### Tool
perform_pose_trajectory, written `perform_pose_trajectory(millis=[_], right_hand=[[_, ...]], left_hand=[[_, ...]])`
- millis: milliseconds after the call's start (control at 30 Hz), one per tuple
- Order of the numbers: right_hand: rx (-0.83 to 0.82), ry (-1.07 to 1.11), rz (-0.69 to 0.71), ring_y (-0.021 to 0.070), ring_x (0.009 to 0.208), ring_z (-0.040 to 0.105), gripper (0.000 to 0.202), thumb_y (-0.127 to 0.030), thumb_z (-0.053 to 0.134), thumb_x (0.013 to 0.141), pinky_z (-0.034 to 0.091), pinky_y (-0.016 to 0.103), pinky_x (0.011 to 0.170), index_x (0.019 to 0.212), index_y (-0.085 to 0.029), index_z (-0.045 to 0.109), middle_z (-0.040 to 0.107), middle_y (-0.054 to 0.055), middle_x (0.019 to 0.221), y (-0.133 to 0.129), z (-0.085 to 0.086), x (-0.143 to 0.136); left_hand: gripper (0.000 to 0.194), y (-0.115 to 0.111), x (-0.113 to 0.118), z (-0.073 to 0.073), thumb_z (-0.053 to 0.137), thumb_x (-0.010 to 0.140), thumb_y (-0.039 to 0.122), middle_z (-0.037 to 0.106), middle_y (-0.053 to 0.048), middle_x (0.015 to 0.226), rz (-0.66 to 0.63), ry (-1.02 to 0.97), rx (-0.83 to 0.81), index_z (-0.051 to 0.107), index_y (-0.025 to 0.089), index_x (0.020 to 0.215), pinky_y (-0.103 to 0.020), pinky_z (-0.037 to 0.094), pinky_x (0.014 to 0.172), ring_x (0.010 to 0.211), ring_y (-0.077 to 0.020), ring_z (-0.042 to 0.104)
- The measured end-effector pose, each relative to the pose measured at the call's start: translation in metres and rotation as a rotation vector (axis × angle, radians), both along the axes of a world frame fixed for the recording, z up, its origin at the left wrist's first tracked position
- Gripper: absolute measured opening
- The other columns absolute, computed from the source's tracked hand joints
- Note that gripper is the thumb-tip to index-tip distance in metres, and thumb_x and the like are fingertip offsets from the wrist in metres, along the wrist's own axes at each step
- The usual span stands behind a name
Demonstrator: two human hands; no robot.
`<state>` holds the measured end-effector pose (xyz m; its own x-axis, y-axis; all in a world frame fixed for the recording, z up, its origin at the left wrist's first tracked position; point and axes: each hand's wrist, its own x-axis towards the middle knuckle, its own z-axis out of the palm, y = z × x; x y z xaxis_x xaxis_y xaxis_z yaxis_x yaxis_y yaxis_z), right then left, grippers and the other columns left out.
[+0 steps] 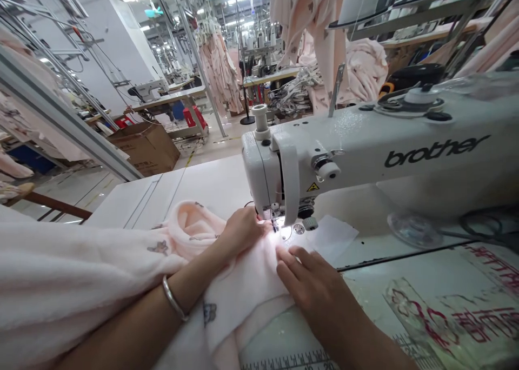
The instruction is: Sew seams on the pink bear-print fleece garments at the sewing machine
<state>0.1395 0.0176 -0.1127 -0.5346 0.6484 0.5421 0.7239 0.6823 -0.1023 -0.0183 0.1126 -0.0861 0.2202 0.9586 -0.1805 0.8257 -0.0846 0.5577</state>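
A pale pink fleece garment (251, 291) with small grey printed figures lies under the needle area of a white sewing machine (348, 153). My left hand (242, 230) is close to the lit presser foot (276, 225), its fingers closed on the fleece just left of the needle. A silvery bangle (174, 299) circles my left wrist. On the near right side, my right hand (314, 283) rests with fingers stretched out, fingertips touching the edge of the fabric. Much of the garment spreads left, across my left forearm's far side. The fingertips of my left hand are partly hidden.
A white sheet (330, 239) lies right of the needle, with a clear plastic disc (413, 228) beyond it. A ruler strip (287, 360) runs along the table's near edge. Past the table stand a cardboard box (148, 147) and hanging pink garments (219, 67).
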Motion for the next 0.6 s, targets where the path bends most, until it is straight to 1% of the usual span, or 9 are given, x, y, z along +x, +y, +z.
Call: perform_pose_trajectory(millis=[100, 200, 300, 367, 433, 500, 600], right_hand=[[-0.002, -0.012, -0.010, 0.0250, 0.094, 0.056, 0.027, 0.004, 0.039, 0.078, 0.051, 0.036, 0.069, 0.086, -0.012, 0.060, 0.063, 0.013, 0.102, -0.004, -0.004, 0.003], [-0.030, -0.020, 0.016, 0.0244, 0.098, 0.055, 0.028, 0.004, 0.038, 0.079, 0.050, 0.035, 0.070, 0.084, -0.014, 0.059, 0.064, 0.011, 0.100, -0.002, -0.002, 0.008], [-0.033, -0.071, 0.054, 0.0258, 0.113, 0.048, 0.027, 0.003, 0.038, 0.081, 0.049, 0.034, 0.074, 0.089, -0.013, 0.059, 0.061, 0.012, 0.109, 0.003, 0.000, 0.015], [-0.023, -0.088, 0.075, 0.0262, 0.116, 0.045, 0.026, 0.002, 0.039, 0.080, 0.049, 0.034, 0.075, 0.090, -0.013, 0.058, 0.060, 0.013, 0.111, 0.003, -0.001, 0.017], [-0.035, -0.082, 0.086, 0.0255, 0.111, 0.048, 0.026, 0.003, 0.041, 0.077, 0.048, 0.034, 0.075, 0.088, -0.013, 0.058, 0.061, 0.013, 0.105, 0.003, -0.003, 0.017], [-0.056, -0.069, 0.094, 0.0235, 0.100, 0.053, 0.029, 0.006, 0.042, 0.070, 0.048, 0.034, 0.073, 0.086, -0.014, 0.057, 0.063, 0.012, 0.099, 0.003, -0.004, 0.013], [-0.033, -0.041, 0.056, 0.0208, 0.083, 0.054, 0.031, 0.006, 0.043, 0.063, 0.047, 0.032, 0.067, 0.082, -0.015, 0.057, 0.063, 0.010, 0.098, 0.005, -0.006, 0.004]], left_hand=[[0.018, -0.001, 0.002, 0.000, 0.052, 0.073, 0.025, 0.067, -0.010, 0.088, 0.011, 0.061, 0.036, 0.065, 0.017, 0.084, -0.032, 0.043, 0.084, 0.095, -0.0261, 0.058], [0.019, -0.004, 0.003, 0.002, 0.053, 0.075, 0.026, 0.068, -0.010, 0.088, 0.014, 0.099, 0.056, 0.065, 0.017, 0.086, -0.032, 0.043, 0.084, 0.096, -0.0258, 0.059], [0.017, -0.005, 0.004, 0.003, 0.053, 0.076, 0.026, 0.068, -0.009, 0.086, 0.013, 0.121, 0.069, 0.065, 0.018, 0.084, -0.030, 0.043, 0.084, 0.096, -0.0249, 0.059], [0.017, -0.005, 0.004, 0.001, 0.053, 0.076, 0.026, 0.068, -0.008, 0.086, 0.020, 0.135, 0.079, 0.065, 0.018, 0.085, -0.030, 0.043, 0.084, 0.096, -0.0244, 0.059], [0.017, -0.005, 0.004, -0.002, 0.052, 0.077, 0.026, 0.068, -0.008, 0.087, 0.032, 0.149, 0.088, 0.065, 0.018, 0.085, -0.031, 0.043, 0.084, 0.095, -0.0244, 0.060], [0.017, -0.004, 0.004, -0.006, 0.051, 0.077, 0.026, 0.068, -0.008, 0.087, 0.037, 0.157, 0.094, 0.064, 0.018, 0.084, -0.032, 0.044, 0.082, 0.093, -0.0247, 0.060], [0.015, -0.003, 0.003, -0.009, 0.051, 0.075, 0.025, 0.067, -0.007, 0.085, 0.026, 0.152, 0.097, 0.064, 0.018, 0.081, -0.031, 0.044, 0.076, 0.086, -0.0239, 0.061]])
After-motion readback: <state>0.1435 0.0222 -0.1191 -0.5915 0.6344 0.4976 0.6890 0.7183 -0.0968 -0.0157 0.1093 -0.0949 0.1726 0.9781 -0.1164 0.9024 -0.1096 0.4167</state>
